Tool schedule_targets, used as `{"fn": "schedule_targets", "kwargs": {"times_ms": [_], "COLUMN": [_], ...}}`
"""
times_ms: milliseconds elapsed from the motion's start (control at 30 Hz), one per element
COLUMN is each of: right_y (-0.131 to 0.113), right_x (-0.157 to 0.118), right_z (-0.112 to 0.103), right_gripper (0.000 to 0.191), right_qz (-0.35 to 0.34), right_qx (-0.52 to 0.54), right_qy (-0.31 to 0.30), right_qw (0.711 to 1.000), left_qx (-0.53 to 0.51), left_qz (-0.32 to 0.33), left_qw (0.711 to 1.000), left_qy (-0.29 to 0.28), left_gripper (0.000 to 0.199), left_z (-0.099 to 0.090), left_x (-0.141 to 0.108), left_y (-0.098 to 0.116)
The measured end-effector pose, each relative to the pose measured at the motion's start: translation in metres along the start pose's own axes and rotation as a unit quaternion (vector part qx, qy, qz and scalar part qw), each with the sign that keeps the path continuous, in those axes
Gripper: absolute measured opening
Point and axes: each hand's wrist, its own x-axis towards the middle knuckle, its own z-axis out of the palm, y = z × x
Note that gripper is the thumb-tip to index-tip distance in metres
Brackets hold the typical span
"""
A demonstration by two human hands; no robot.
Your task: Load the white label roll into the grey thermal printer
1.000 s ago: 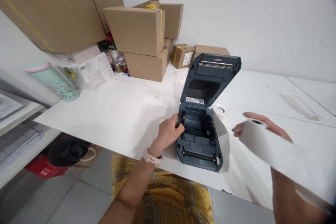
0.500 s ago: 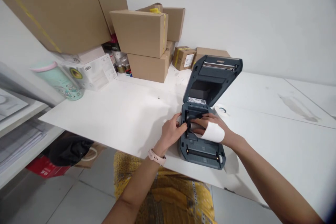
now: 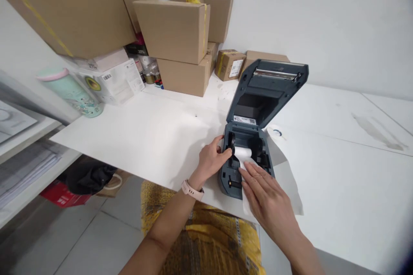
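Right hand has been moved from paper roll to paper strip, fingers laid flat | printer is clasped by half-curled left hand | roll apparently seated in printer, beyond right hand

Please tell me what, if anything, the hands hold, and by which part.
The left hand holds the dark-grey plastic printer by its left edge; the right hand lies on a white paper strip, grip unclear.

cardboard boxes, stacked | mint tumbler beside white carton | red box
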Motion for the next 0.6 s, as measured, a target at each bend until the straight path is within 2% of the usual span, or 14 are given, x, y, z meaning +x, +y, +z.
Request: {"fn": "schedule_targets", "kwargs": {"times_ms": [167, 300, 433, 600], "right_y": [-0.013, -0.017, -0.020, -0.021], "right_x": [0.000, -0.001, -0.001, -0.002], "right_z": [0.006, 0.008, 0.008, 0.008], "right_gripper": [0.030, 0.033, 0.037, 0.030], "right_qz": [0.002, 0.019, 0.040, 0.050], "right_qx": [-0.043, -0.007, 0.046, 0.073], "right_qy": [0.010, 0.018, 0.037, 0.050], "right_qw": [0.999, 1.000, 0.997, 0.995], "left_qx": [-0.012, -0.001, -0.011, -0.037], "left_qz": [-0.009, -0.008, 0.023, 0.035], "left_qw": [1.000, 1.000, 0.998, 0.998], "left_qy": [0.010, 0.020, 0.049, 0.043], "left_gripper": [0.054, 0.051, 0.047, 0.047], "left_z": [0.001, 0.001, 0.005, 0.008], "left_x": [-0.001, -0.001, -0.001, 0.000], "left_y": [0.003, 0.004, 0.001, -0.004]}}
